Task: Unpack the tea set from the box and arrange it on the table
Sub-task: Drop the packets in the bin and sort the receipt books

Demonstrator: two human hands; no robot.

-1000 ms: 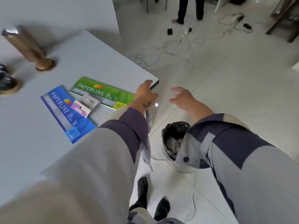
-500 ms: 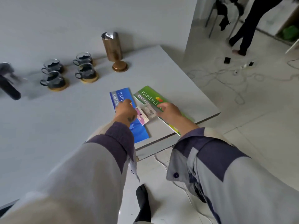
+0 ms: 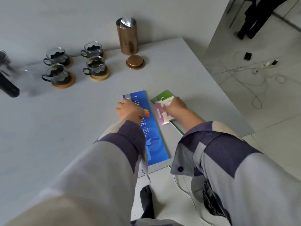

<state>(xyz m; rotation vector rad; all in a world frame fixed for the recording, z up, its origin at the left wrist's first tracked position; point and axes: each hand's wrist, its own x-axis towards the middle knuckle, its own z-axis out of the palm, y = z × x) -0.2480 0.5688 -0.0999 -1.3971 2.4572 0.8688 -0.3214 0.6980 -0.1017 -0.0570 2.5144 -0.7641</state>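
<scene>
Resting on the blue pack (image 3: 152,131), the left hand (image 3: 129,110) lies palm down with its fingers curled loosely over the pack's far end; whether they actually grip it I cannot tell. The right hand (image 3: 176,106) closes its fingers on a small pink and white packet (image 3: 162,114), held over the green pack (image 3: 164,96), which lies just beside the blue one near the worktop's (image 3: 65,128) front right edge. The tea set stands further back on the worktop: four glass cups (image 3: 96,65) in two rows, the nearer two clearly on round wooden coasters (image 3: 64,84). A blurred glass pot (image 3: 8,75) with a dark handle sits at the left edge. To the right of the cups a gold tin (image 3: 127,38) stands upright and open, foil showing at its mouth, its lid (image 3: 135,62) lying just in front.
</scene>
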